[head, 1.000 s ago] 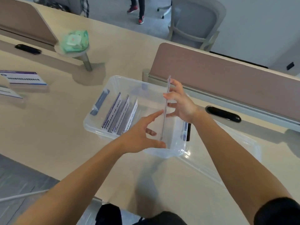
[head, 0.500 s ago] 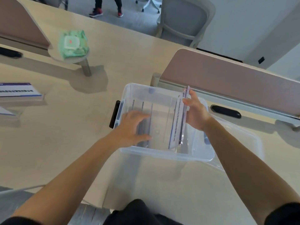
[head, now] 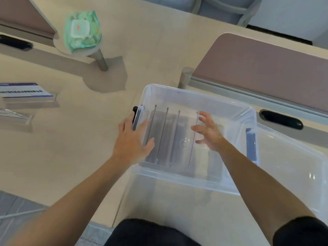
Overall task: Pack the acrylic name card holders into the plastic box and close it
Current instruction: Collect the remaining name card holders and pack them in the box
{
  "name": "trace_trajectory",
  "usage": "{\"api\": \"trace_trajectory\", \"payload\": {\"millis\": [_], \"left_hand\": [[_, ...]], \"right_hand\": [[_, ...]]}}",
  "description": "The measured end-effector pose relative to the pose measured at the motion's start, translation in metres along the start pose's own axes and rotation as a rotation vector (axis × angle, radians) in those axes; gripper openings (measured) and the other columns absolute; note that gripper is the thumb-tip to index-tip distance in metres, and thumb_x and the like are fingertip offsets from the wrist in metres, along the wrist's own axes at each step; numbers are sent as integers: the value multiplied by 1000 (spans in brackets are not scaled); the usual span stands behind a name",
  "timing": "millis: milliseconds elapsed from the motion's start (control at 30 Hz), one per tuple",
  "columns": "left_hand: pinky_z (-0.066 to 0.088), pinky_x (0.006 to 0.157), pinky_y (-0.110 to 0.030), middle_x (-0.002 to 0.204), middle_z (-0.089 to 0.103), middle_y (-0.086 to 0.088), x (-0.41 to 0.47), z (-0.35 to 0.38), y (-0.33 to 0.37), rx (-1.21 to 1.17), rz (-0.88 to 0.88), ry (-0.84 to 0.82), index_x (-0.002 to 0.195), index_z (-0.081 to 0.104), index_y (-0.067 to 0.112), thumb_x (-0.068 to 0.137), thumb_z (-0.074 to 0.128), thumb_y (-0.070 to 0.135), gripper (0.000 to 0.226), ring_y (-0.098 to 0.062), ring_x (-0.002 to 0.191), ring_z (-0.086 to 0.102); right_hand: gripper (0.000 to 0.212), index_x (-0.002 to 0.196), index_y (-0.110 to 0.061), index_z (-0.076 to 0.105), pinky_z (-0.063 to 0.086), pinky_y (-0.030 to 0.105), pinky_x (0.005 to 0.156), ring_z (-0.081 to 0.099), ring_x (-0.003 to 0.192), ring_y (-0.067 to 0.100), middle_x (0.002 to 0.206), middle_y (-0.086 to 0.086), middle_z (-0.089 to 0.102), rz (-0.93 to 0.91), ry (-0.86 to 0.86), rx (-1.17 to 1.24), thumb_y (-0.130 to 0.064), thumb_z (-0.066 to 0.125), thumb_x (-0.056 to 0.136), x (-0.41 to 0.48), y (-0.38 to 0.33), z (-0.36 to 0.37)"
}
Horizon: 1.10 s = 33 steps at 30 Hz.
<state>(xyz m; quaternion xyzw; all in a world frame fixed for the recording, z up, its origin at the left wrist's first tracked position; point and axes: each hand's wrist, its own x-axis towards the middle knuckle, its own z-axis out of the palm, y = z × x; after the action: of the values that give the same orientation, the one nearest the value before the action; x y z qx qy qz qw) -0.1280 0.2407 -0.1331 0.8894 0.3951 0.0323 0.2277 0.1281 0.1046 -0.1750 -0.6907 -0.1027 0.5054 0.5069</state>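
I judge the 4 acrylic name card holders [head: 174, 137] upright in the plastic box [head: 195, 96] stiff, slick, best pinched by top edges; right hand [head: 208, 134] spread empty, left hand [head: 131, 142] flat on its wall.

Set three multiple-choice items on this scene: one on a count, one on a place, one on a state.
1. How many card holders stand in the box?
A two; B four; C six

2. The green pack of wipes lies:
A in the box; B on the round stand; C under the box

3. The box is:
A open, its lid off; B shut; C tipped on its side

Answers:
1 B: four upright edges show inside the box.
2 B: the pack sits on top of the stand, far left.
3 A: the rim is bare and the lid lies off to the right.
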Motion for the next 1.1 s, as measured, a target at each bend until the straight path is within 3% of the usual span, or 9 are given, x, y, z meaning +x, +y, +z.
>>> {"api": "trace_trajectory", "payload": {"millis": [167,333,500,600,733,933,1100], "left_hand": [[36,107,-45,144,42,-10,-1,-3,1,-68,-44,-12,134,53,24,78,50,39,58,-35,133,30],[31,107,-38,140,46,-9,-2,-4,1,-97,-63,-4,127,59,22,78,54,37,52,-34,132,31],[29,108,-37,141,46,-8,-2,-5,4,-89,-76,-5,125,62,23,80,58,35,47,-32,133,31],[29,108,-36,141,45,-7,-2,-5,6,-77,-72,-2,126,61,22,83,65,28,43,-30,133,30],[29,109,-35,140,45,-4,-3,-6,8,-64,-81,-4,127,60,22,84,64,29,44,-28,134,29],[29,109,-34,141,44,-3,-3,-6,10,-58,-94,0,128,60,22,85,63,31,44,-27,135,28],[28,110,-34,144,43,-5,-3,-7,10,-54,-99,-2,127,60,22,86,63,31,43,-27,137,27]], "right_hand": [[66,114,-54,53,39,67,100,44,132,30,146,-8,39,8,-11,58,-27,82,61,7,10,5],[79,127,-54,52,29,64,110,44,137,26,151,-5,44,1,-87,55,-40,90,59,11,16,-1],[98,140,-53,38,40,62,107,45,137,28,150,3,45,-33,-78,-124,-65,87,55,-2,16,-4],[99,143,-61,25,46,55,104,41,140,27,155,6,39,-91,-57,-254,-63,82,62,-13,15,-4],[98,148,-56,21,48,53,105,45,138,21,155,-13,33,-144,-99,-450,-55,75,66,-23,15,-4],[88,145,-65,5,43,49,110,57,127,28,151,-5,48,-113,-129,-715,-61,64,80,-31,19,-4],[78,148,-60,2,35,49,113,50,134,33,143,-2,56,-106,-153,-857,-60,54,91,-38,19,2]]}}
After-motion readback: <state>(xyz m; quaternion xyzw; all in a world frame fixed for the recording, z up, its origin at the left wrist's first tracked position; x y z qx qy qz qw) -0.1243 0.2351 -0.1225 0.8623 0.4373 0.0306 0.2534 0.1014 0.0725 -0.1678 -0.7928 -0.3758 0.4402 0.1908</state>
